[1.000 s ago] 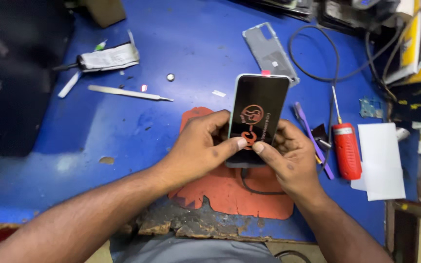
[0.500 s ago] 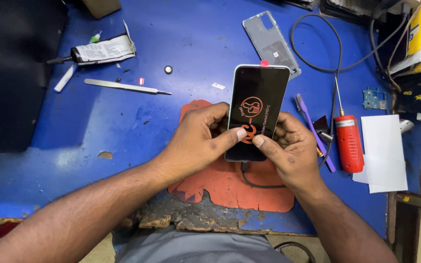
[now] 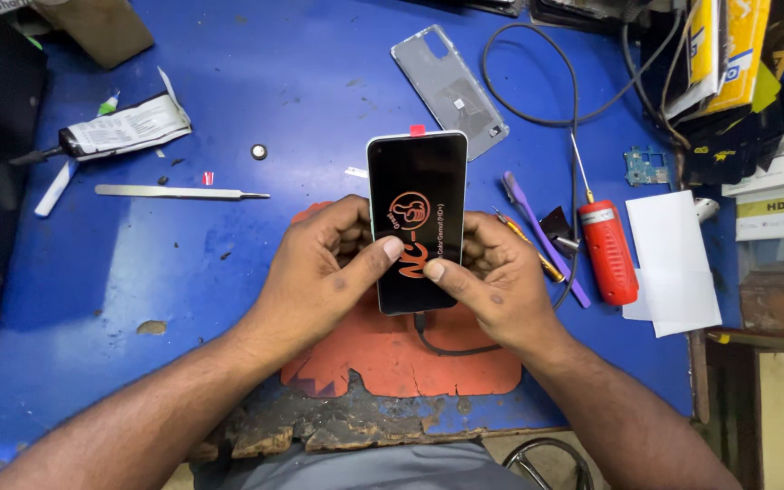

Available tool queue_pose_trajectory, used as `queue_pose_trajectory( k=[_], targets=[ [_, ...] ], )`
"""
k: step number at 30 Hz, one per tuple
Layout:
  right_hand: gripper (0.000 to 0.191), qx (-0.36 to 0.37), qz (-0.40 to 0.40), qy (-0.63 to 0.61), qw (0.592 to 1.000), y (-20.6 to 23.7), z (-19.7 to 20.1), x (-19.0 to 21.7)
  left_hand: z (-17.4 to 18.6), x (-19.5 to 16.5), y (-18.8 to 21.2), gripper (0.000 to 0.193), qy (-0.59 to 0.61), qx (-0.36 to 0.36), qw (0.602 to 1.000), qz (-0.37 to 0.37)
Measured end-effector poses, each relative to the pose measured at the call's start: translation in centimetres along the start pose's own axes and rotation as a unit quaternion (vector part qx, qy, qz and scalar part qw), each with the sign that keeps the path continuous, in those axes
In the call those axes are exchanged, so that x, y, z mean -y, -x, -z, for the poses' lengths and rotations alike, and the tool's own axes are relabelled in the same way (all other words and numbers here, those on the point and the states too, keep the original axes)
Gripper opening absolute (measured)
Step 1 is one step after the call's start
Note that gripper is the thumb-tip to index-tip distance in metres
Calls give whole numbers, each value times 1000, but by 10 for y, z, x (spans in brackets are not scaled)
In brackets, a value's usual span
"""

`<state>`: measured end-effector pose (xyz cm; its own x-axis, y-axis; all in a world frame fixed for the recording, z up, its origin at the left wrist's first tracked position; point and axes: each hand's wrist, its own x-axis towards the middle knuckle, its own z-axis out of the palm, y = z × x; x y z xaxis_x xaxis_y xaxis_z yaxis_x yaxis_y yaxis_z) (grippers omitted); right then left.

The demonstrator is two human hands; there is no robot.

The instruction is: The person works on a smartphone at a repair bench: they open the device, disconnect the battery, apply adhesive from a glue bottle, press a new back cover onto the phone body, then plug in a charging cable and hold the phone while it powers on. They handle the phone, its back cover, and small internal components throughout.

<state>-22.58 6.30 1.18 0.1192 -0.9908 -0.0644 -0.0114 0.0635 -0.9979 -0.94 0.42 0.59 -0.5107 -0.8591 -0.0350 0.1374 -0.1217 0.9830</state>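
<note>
A black smartphone (image 3: 417, 195) with an orange sticker on its dark screen is held upright-lengthwise above an orange work mat (image 3: 401, 358). My left hand (image 3: 324, 268) grips its left edge, thumb pressed on the lower screen. My right hand (image 3: 492, 272) grips the right edge, its thumb also on the lower screen beside the other thumb. A black cable (image 3: 446, 345) runs out from the phone's lower end across the mat. A small red tab (image 3: 417, 130) sticks out at the phone's top edge.
On the blue bench (image 3: 247, 82): metal tweezers (image 3: 179, 191), a glue tube (image 3: 115, 132), a grey phone back cover (image 3: 449, 91), a purple pry tool (image 3: 542, 236), a red-handled screwdriver (image 3: 606, 249), white paper (image 3: 673, 263), a small circuit board (image 3: 641, 168). Boxes are stacked at the right edge.
The phone and both hands stay together over the mat; they have shifted slightly in view as the camera moved. Both thumbs remain pressed on the lower screen.
</note>
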Motion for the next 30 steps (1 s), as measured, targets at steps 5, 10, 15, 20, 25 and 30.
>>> queue_pose_trajectory(
  k=[5,10,15,20,25,30],
  targets=[
    [36,1,-2,16,1000,1,-1,2,3,-3,2,14,-14,-3,1000,-8],
    [36,2,-13,-3,1000,1,-1,2,3,-5,2,14,-53,-4,998,16],
    [38,0,-19,11,1000,1,0,2,2,-5,1,18,-20,13,1000,14],
    [37,-7,-24,18,1000,1,-1,2,0,-3,1,25,-47,26,999,-4],
    [37,0,-6,34,999,1,-1,2,0,-2,2,25,-49,23,999,-7],
    [38,5,-1,21,1000,1,-2,2,1,-5,3,21,-64,27,997,-18]
  ],
)
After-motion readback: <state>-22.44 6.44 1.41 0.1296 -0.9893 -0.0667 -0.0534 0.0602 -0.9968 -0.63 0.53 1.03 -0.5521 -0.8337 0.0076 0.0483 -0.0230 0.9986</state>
